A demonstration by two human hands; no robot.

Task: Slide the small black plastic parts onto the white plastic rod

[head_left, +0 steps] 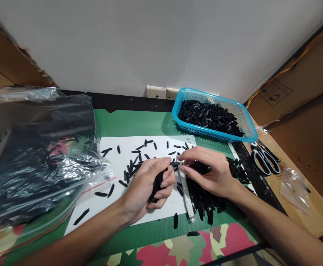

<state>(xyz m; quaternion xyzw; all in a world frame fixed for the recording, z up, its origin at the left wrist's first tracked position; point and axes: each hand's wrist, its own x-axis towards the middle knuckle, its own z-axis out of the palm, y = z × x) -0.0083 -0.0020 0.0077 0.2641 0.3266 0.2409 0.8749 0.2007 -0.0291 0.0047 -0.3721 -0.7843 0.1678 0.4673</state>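
My left hand point(150, 181) is closed around a bunch of small black strips point(157, 184). One black piece point(174, 163) pokes out beyond its thumb and forefinger, towards the other hand. My right hand point(208, 168) is bent in a pinch, thumb and forefinger at the upper end of a narrow whitish strip point(187, 195), whose lower end points towards me. Its exact kind is unclear. Beneath the right hand lies a dense heap of black strips point(206, 199). More loose strips point(133, 166) are scattered over the white paper sheet point(95, 218).
A blue plastic basket point(215, 132) full of black pieces stands at the back right. Scissors point(264, 159) and a small clear bag point(294, 188) lie on cardboard to the right. A large zip bag point(39, 155) covers the left side. The wall with sockets point(157, 92) closes the back.
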